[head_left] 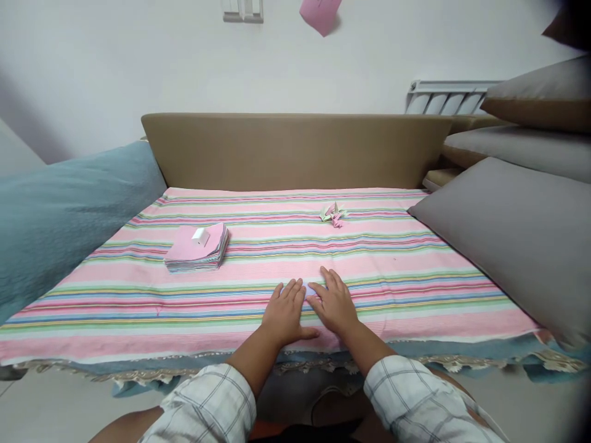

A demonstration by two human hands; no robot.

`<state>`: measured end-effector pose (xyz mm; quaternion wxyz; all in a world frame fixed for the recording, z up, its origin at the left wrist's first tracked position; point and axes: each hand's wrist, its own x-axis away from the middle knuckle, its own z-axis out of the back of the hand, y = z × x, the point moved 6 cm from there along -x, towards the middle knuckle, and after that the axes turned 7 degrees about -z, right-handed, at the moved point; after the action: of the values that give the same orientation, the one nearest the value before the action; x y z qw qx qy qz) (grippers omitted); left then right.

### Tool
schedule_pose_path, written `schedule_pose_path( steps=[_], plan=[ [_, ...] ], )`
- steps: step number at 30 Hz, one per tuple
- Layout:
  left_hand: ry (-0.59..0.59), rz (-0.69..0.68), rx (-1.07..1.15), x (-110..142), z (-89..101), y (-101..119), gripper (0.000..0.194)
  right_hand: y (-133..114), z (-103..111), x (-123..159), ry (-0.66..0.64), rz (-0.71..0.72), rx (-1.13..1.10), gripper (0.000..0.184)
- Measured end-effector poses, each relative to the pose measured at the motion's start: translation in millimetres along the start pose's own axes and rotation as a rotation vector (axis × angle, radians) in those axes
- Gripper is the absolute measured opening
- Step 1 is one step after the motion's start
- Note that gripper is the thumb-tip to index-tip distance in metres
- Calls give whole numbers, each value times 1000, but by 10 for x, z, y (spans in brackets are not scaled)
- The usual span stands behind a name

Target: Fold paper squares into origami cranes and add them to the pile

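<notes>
A small piece of pale lilac paper [309, 291] lies on the striped cloth [258, 212], mostly covered by my hands. My left hand [285, 312] rests flat on its left side, fingers stretched forward and thumb pointing right. On the other side my right hand [335, 301] lies with fingers spread, its thumb and index finger at the paper's edge. How the paper is folded under my hands I cannot tell. Farther back sit several small folded paper figures [335, 214] in pink and pale green. To the left is a stack of coloured paper sheets [194, 249] with a small white block [200, 237] on top.
A brown backrest [295, 151] runs along the far side, below a white wall. Grey cushions [503, 227] are piled at the right. A blue-covered armrest or cushion [78, 215] stands at the left. A pink paper [321, 13] hangs on the wall.
</notes>
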<state>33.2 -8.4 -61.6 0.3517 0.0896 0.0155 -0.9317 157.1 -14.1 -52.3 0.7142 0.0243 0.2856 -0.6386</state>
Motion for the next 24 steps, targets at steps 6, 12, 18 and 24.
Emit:
schedule_pose_path(
  steps=[6,12,18,24],
  plan=[
    [2,2,-2,7,21,-1,102,103,66,53,186,-115,-61,31],
    [-8,8,11,1,33,8,96,-29,80,110,110,159,-119,31],
    [-8,2,1,-2,27,9,95,-56,99,118,106,142,-91,26],
    [-7,-4,0,11,20,4,101,44,126,101,235,-30,-7,29]
  ],
)
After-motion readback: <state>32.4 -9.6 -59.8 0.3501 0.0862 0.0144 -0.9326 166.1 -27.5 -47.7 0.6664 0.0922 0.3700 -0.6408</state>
